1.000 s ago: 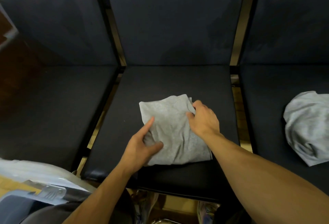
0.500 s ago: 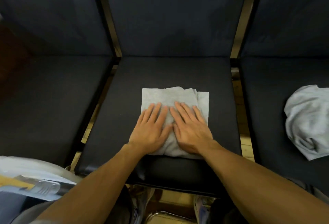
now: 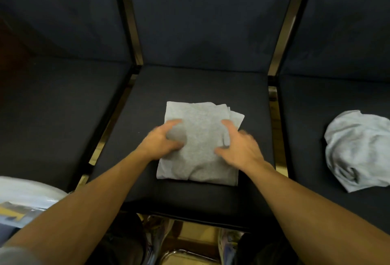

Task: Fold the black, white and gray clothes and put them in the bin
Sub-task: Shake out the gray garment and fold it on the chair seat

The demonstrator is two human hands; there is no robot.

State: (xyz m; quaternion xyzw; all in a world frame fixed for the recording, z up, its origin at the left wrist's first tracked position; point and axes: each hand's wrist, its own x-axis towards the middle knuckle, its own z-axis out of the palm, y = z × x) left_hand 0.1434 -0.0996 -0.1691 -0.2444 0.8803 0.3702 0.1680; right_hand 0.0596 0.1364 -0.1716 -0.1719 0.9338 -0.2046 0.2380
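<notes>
Head view: folded gray shirt (image 3: 198, 144) lies on middle seat (image 3: 200, 83), left hand (image 3: 162, 140) + right hand (image 3: 238, 146) blurred, fingers curling onto its sides, likely gripping for pickup; next: lift w/o unfolding, carry to bin (not visible), crumpled gray garment (image 3: 358, 151) on right seat waits

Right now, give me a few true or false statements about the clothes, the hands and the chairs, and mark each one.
1. The folded gray shirt lies on the middle chair. True.
2. Both hands are on it: left hand, right hand. True.
3. The right chair holds a neatly folded shirt. False: the gray garment there is crumpled.
4. The folded shirt is black. False: gray.
5. The right hand is lifting the crumpled garment. False: it is on the folded shirt.
</notes>
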